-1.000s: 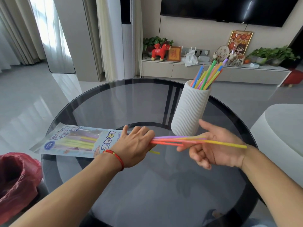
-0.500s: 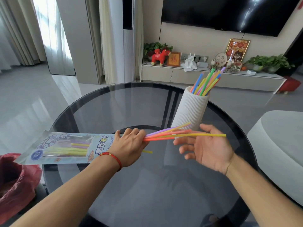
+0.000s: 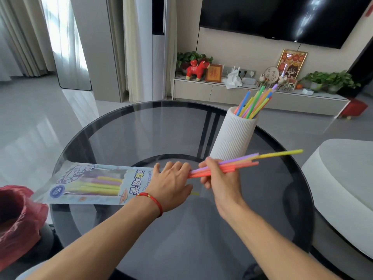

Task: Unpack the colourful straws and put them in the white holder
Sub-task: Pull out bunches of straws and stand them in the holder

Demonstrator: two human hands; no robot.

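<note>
On a round dark glass surface (image 3: 141,138), the left hand (image 3: 171,183) presses flat, fingers fairly straight, on the open end of a printed straw packet (image 3: 88,184) lying toward the surface's left edge with yellow and purple straws inside. The right hand (image 3: 220,178) curls round a bundle of colourful straws (image 3: 242,161) that sticks out of the packet's mouth and points toward the right edge. Just behind the hands, toward the far right edge, stands a ribbed white holder (image 3: 232,138) with more straws upright inside.
</note>
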